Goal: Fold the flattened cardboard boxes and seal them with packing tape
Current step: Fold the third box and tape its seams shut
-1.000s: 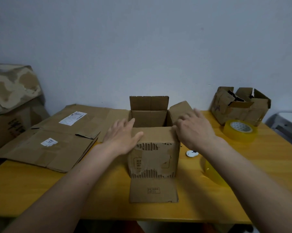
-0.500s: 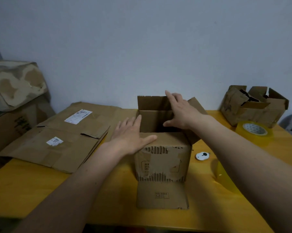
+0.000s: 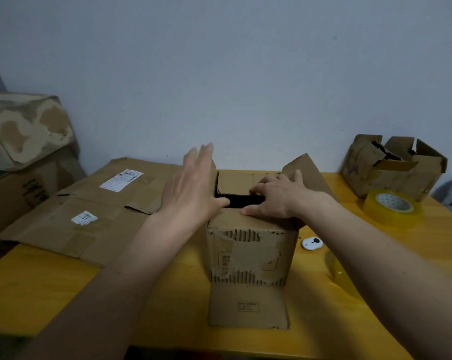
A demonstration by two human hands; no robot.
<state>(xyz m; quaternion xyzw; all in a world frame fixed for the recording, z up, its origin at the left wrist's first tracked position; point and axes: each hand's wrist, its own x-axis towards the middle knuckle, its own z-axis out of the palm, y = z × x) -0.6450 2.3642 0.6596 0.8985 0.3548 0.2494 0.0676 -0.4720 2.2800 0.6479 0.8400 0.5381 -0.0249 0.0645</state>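
Both hands are kept at the top of the cardboard box [image 3: 250, 253], which stands upright near the front middle of the yellow table [image 3: 37, 289]. The left hand [image 3: 193, 188] is held flat with straight fingers against the box's left flap, nothing gripped; the right hand [image 3: 276, 196] is laid over the rear flap, fingers bent down onto it, pressing rather than clasping, with the right flap [image 3: 308, 170] raised just behind it. A dark gap is left between the near and far flaps. The box is judged light and empty, stiff along its creases but worn: its outer paper is torn off the front, so the flaps may be expected to bend or tear if forced. Hold is best taken at the flap edges near the fold lines, with the walls steadied. Compared with half a second ago, the right hand is seen lowered from the upright rear flap, which is now folded inward, and the left hand is lifted from the near edge to the left flap. To the right of the box, a tape roll [image 3: 392, 207] is left untouched; to its left, flattened cardboard [image 3: 71, 224] is spread.
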